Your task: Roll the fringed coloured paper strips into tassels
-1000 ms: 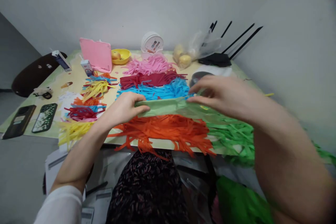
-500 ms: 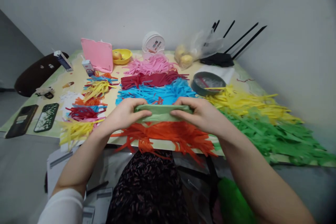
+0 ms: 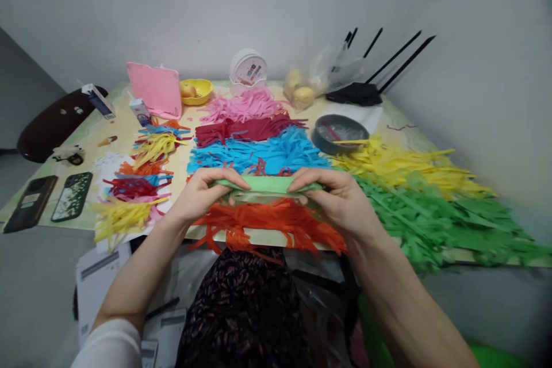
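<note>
Between my two hands stretches a folded strip of green paper, held level above the table. My left hand pinches its left end, thumb and fingers closed on it. The right end is gripped the same way by my right hand. Just below the strip lies a bundle of orange fringe strips, partly over the table's front edge. Behind my hands are blue fringe, dark red fringe and pink fringe. Yellow fringe and green fringe spread to the right.
A round grey tin stands beyond my right hand. Mixed small fringe bundles lie at left, near two phones. Along the back are a pink tablet case, a yellow bowl and a black router.
The green paper has turned in my hands, showing a brighter, narrower face. My thumbs have moved from the near side to beneath it, and my fingers now lie along the top.
</note>
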Motion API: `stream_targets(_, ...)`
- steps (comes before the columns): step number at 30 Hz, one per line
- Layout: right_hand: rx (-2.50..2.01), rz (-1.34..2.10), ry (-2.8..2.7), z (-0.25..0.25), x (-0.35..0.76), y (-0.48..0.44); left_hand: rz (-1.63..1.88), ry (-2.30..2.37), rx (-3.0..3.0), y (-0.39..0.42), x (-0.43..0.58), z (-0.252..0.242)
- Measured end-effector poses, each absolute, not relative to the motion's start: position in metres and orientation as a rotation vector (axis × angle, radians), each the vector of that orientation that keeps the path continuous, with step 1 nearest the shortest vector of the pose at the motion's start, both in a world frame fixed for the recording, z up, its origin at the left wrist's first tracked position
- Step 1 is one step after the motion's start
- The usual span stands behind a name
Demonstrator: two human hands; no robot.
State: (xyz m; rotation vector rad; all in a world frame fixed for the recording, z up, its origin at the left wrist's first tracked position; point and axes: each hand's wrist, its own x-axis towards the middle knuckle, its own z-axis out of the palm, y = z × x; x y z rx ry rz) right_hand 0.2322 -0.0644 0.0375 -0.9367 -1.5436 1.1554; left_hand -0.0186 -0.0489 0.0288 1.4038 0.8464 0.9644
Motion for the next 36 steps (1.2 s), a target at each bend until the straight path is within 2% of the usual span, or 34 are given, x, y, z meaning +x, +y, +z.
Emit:
stream_targets(5,-0.896,1.1,-1.629,0.031,0.238,-0.059,0.961,0.757,1.542,-0.049,-0.02,0.031)
stream_targets(8,-0.869,1.028,-1.737,0.031,0.241,-0.06,0.971,0.859,1.703,-0.051,-0.018,0.035)
stream_targets(12,-0.974,0.752,-1.865,0.037,0.239,-0.066,1.016,1.098,1.895,-0.055,-0.012,0.038)
stream_targets(18,-1.191,0.483,-1.963,0.039,0.236,-0.074,0.926,1.144,2.108,-0.054,-0.008,0.036)
stream_targets(23,-1.206,0.639,-1.873,0.039,0.237,-0.074,0.918,1.027,1.944,-0.054,-0.008,0.036)
stream_targets(30,-1.113,0.929,-1.631,0.029,0.238,-0.077,0.935,0.778,1.314,-0.06,-0.002,0.026)
stream_targets(36,-0.962,1.015,-1.561,0.017,0.24,-0.074,1.011,0.701,1.172,-0.06,0.002,0.016)
